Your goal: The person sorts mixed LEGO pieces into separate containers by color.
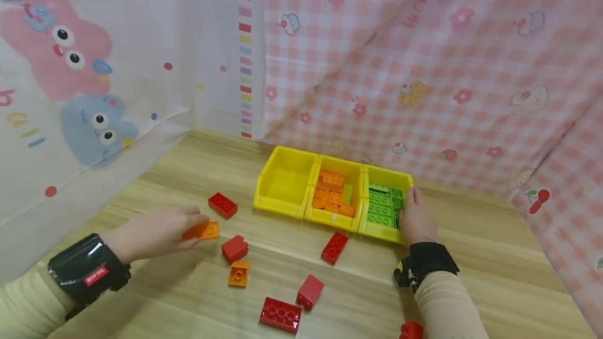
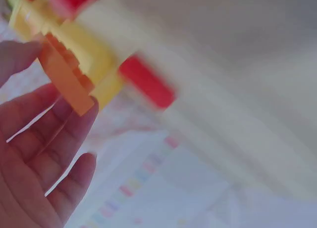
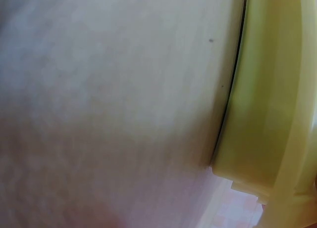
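Note:
My left hand (image 1: 162, 229) pinches an orange toy building brick (image 1: 210, 230) between thumb and fingertips, just over the left part of the table. The left wrist view shows this brick (image 2: 64, 74) with its studs facing away from the palm. At the right end of three joined yellow bins, my right hand (image 1: 419, 218) grips the side wall of the bin (image 1: 386, 233) that holds green bricks (image 1: 380, 208). Orange bricks (image 1: 332, 187) fill part of the middle bin. Nothing lies in the left bin (image 1: 285, 179). The right wrist view has only the bin's yellow side (image 3: 267, 89) and the tabletop.
Red bricks (image 1: 223, 205) lie scattered over the wooden table (image 1: 471, 255), several of them in front of the bins. A loose orange brick (image 1: 239, 274) sits near a red brick (image 1: 234, 249). Patterned cloth (image 1: 424, 67) hangs behind the bins and along both sides.

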